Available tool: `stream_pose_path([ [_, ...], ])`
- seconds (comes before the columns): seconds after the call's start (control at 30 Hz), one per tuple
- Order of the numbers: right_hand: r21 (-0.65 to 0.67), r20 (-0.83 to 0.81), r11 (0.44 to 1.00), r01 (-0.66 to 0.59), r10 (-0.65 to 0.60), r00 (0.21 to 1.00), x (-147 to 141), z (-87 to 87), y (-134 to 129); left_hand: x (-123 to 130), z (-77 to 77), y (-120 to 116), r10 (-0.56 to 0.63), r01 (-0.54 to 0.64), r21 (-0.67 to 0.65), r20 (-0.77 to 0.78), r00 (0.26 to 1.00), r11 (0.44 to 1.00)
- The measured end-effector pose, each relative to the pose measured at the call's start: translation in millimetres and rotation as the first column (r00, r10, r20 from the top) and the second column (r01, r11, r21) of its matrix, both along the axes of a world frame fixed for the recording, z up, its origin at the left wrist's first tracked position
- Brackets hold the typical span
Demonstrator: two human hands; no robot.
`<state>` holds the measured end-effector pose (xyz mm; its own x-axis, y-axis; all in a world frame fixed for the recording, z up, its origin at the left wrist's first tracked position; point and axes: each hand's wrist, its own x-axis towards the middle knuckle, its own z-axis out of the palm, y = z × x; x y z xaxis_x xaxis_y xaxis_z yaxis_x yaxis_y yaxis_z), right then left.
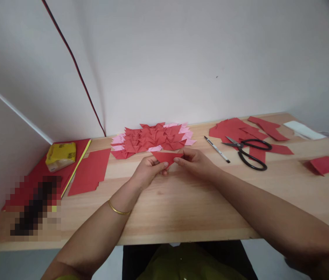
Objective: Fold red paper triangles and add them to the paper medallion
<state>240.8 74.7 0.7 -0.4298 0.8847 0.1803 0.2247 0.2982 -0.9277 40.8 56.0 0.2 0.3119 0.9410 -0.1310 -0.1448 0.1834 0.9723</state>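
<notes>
A piece of red paper (167, 157), folded into a triangle with its point down, is held between my two hands over the wooden table. My left hand (149, 171) pinches its left side, thumb on the front face. On the right side, my right hand (193, 163) grips the same paper with thumb and fingers. Just behind lies a heap of folded red and pink paper pieces (153, 138), packed close together with pointed tips sticking up.
Black-handled scissors (240, 144) lie open on red paper scraps (231, 128) at the right, beside a pen (217, 149). A folded red paper (328, 165) sits farther right. At left are red sheets (91, 171) and a yellow packet (62, 155). A wall (182, 58) rises behind.
</notes>
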Motion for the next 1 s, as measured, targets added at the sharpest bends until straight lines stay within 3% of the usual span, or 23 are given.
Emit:
stream_pose_path([
  [0.2,0.013,0.012,1.0,0.028,-0.028,1.0,0.3,-0.3,0.5,-2.6,-3.1,0.4,0.005,-0.001,0.051,-0.082,0.997,0.999],
  [0.47,0.052,0.09,0.999,0.006,-0.01,0.996,-0.3,4.2,-0.9,1.2,-4.0,2.2,0.142,-0.139,0.069,-0.036,0.989,0.988],
  [0.6,0.134,0.199,0.988,0.08,-0.106,0.974,0.7,2.4,2.8,-1.1,-2.0,2.9,0.222,-0.209,0.093,-0.174,0.959,0.973],
  [0.7,0.212,0.349,0.975,0.072,-0.144,0.926,3.0,3.4,6.3,-6.5,0.5,3.1,0.341,-0.217,0.317,-0.417,0.842,0.923],
  [0.77,0.245,0.458,0.968,0.051,-0.162,0.874,4.4,4.5,7.7,-9.4,2.4,2.6,0.454,-0.14,0.53,-0.527,0.718,0.836],
  [0.83,0.265,0.551,0.963,0.04,-0.186,0.814,4.9,4.7,7.9,-9.5,3.5,1.0,0.494,0.016,0.672,-0.561,0.664,0.741],
  [0.93,0.291,0.639,0.957,0.02,-0.21,0.74,4.3,3.0,6.6,-3.5,2.9,-2.9,0.333,0.352,0.692,-0.651,0.682,0.631],
  [1.0,0.295,0.665,0.956,0.006,-0.209,0.717,4.0,1.6,5.7,2.1,1.5,-5.5,0.21,0.534,0.629,-0.735,0.644,0.565],
])
